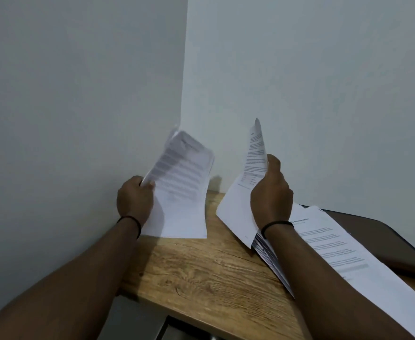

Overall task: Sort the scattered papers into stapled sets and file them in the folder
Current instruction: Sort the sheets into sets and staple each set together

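Observation:
My left hand (135, 198) grips a thin bundle of printed sheets (182, 192) by its left edge, held upright above the wooden table (201, 271); the print is blurred. My right hand (270, 195) pinches a printed sheet (240, 190) lifted at a steep tilt, thumb on top. Below my right forearm lies a stack of printed papers (343, 256) fanned out on the table. A dark folder (378, 231) lies under that stack at the right.
Two white walls meet in a corner right behind the table. The table's front left edge runs diagonally, with a grey metal part (162, 327) below it. Black bands circle both wrists.

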